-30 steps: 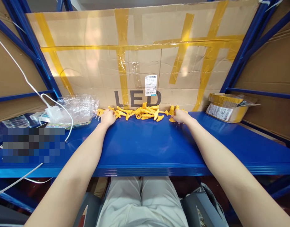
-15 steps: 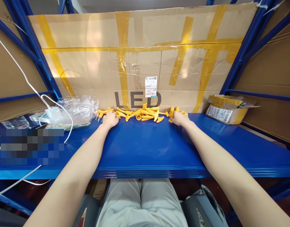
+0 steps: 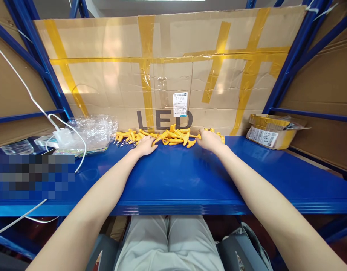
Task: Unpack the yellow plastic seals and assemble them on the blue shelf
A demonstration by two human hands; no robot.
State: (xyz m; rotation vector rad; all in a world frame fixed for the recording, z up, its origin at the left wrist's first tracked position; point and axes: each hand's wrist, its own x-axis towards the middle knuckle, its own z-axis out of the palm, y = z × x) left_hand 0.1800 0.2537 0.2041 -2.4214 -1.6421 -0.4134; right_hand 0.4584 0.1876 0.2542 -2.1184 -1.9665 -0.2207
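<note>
A row of yellow plastic pieces point(image 3: 177, 136) lies along the back of the blue shelf; some are T-shaped, others tube-like. At its left end are yellow corkscrews point(image 3: 124, 136) with metal spirals showing. My left hand point(image 3: 146, 146) rests at the front of the pile, thumb out to the right, fingers spread over the nearest pieces; it appears to hold nothing. Over the right end is my right hand point(image 3: 210, 140), finger and thumb apart beside the tip of a yellow piece. Behind it, short yellow pieces point(image 3: 220, 135) are partly hidden.
Cardboard point(image 3: 119, 82) with yellow tape stands behind the pile. To the left are clear plastic wrap point(image 3: 95, 126), a white charger point(image 3: 63, 136) with cables and a blurred dark patch. A small opened carton point(image 3: 271, 131) sits at right. Blue posts frame both sides.
My left hand has moved right and slightly nearer, uncovering the corkscrews. My right hand has shifted left, from the short standing pieces toward the middle pile.
</note>
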